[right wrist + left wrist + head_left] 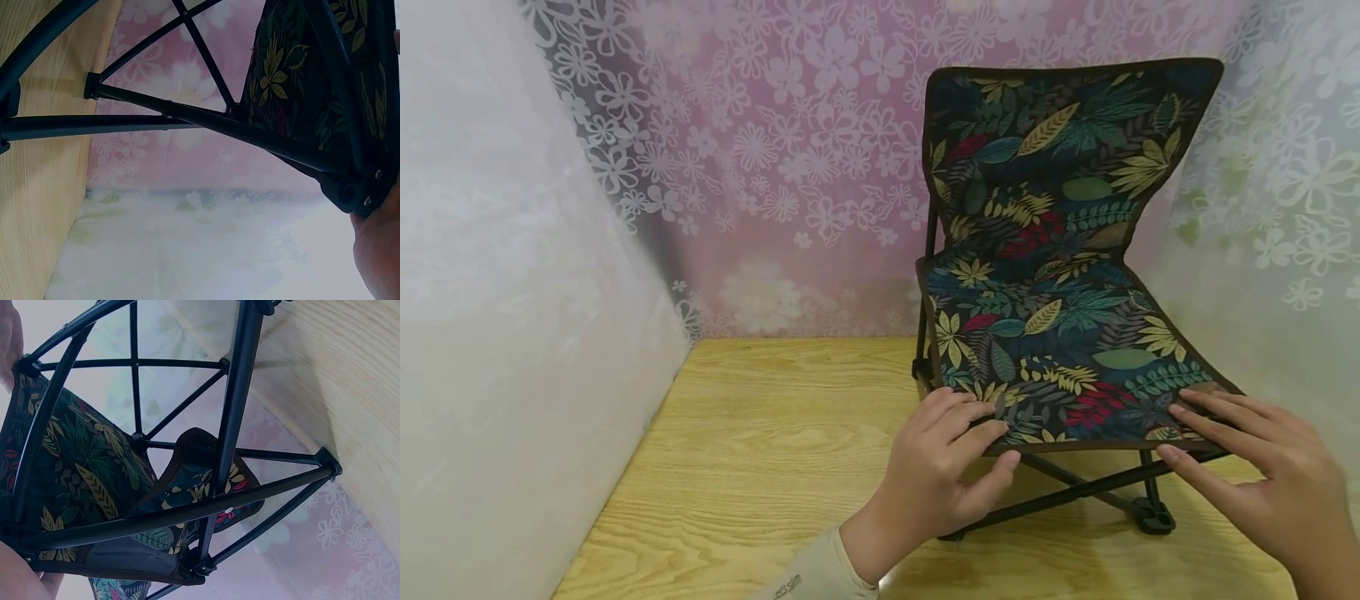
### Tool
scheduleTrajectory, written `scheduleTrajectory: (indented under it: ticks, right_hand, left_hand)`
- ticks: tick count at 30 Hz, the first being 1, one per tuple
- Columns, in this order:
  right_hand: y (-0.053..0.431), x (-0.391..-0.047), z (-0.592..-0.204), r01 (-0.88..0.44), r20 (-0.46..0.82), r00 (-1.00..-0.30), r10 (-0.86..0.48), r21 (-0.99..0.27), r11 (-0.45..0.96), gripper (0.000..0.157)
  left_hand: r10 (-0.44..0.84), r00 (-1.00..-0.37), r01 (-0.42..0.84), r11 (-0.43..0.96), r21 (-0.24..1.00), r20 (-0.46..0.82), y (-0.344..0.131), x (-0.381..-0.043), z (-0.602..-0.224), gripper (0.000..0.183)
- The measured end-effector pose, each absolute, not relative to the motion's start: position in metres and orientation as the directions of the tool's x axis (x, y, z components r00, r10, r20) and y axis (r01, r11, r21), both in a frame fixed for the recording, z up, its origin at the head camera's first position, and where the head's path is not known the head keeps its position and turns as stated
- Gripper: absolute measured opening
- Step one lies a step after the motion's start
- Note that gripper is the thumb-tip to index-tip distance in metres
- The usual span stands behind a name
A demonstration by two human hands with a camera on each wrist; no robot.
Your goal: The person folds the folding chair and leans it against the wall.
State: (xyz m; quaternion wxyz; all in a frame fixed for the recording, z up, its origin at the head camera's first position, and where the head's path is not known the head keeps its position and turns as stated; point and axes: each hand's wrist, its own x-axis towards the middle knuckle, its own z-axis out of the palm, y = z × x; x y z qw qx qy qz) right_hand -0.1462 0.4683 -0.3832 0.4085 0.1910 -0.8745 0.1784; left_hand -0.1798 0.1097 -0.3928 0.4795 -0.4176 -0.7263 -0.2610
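Note:
A small folding chair (1037, 325) stands upright and unfolded, its dark fabric printed with colourful leaves. My left hand (943, 458) rests on the front left corner of the seat, fingers over the fabric and thumb by the front edge. On the front right corner lies my right hand (1273, 467), its fingers spread and fairly straight. Black crossed tubes (1075, 496) show below the front edge. From underneath, the left wrist view shows the frame tubes (234, 394) and the fabric underside (81, 462). A bracket with screws (356, 187) sits beside my right hand in its wrist view.
The chair stands on a wood-grain table (737, 450). Behind it hangs a pink flowered curtain (790, 167). A pale sheet (497, 292) closes off the left side, and a light flowered one (1285, 250) the right. A black foot (1153, 517) rests on the tabletop.

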Motion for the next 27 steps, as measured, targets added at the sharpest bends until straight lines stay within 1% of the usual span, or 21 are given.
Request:
scheduleTrajectory:
  ticks: [7,13,21,27]
  right_hand:
    - [0.4685,-0.1443,-0.383,-0.467,0.775,-0.606,-0.18,-0.163,0.869,0.059]
    - [0.4691,-0.147,-0.3836,-0.485,0.784,-0.593,-0.184,-0.165,0.859,0.059]
    - [0.4699,-0.1488,-0.3818,-0.522,0.796,-0.57,-0.205,-0.159,0.838,0.068]
    - [0.4703,-0.1465,-0.3805,-0.507,0.787,-0.585,-0.196,-0.166,0.846,0.063]
  left_hand:
    - [0.353,-0.186,0.859,0.512,-0.023,0.917,0.1095,-0.1796,-0.3926,0.02]
    - [0.352,-0.181,0.855,0.517,-0.03,0.918,0.1101,-0.1806,-0.3945,0.02]
    - [0.334,-0.164,0.856,0.517,-0.034,0.928,0.1112,-0.1816,-0.3967,0.022]
    - [0.328,-0.153,0.857,0.514,-0.041,0.932,0.1124,-0.1819,-0.3955,0.022]
